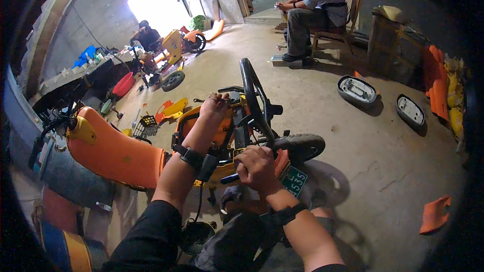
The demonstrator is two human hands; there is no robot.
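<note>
Gripping black rail [247, 76], right hand [256, 167] curled; left hand [214, 106] over orange scooter [121, 148], grasp unclear. Scooter mid-floor [373, 171], apparently part-stripped: body opening uncovered, rear wheel [302, 146] mounted. Two seats [358, 89] loose toward floor's right edge.

Underside of right grip [256, 168] hidden

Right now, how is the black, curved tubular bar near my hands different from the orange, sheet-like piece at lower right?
The black tubular bar is long and slender; the orange piece is short and broad. The right hand grips the bar, while the orange piece lies untouched on the floor.
</note>
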